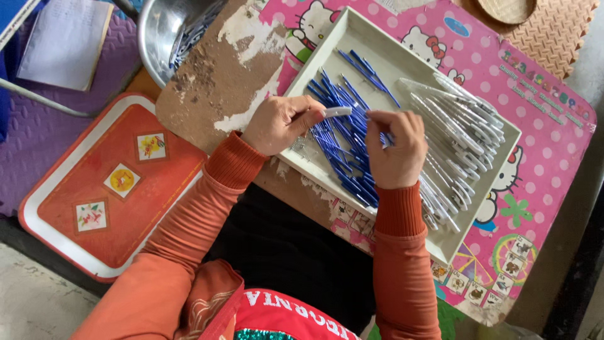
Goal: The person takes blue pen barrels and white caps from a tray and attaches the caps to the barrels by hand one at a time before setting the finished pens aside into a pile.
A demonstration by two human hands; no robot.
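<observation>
My left hand (280,124) pinches a clear pen barrel (338,111) by its end, over the near left part of a white tray (356,36). My right hand (394,146) is closed on a thin blue refill beside that barrel's tip; the refill is mostly hidden by my fingers. Under both hands lies a heap of blue pen refills (340,132). Several clear pen barrels (456,132) are piled in the tray's right half. Both sleeves are orange.
The tray rests on a small pink cartoon-print table (541,151) with a worn brown patch. A metal bowl (157,38) holding more pens stands at the top left. An orange tray (107,182) lies on the floor to the left, a woven mat (553,31) at top right.
</observation>
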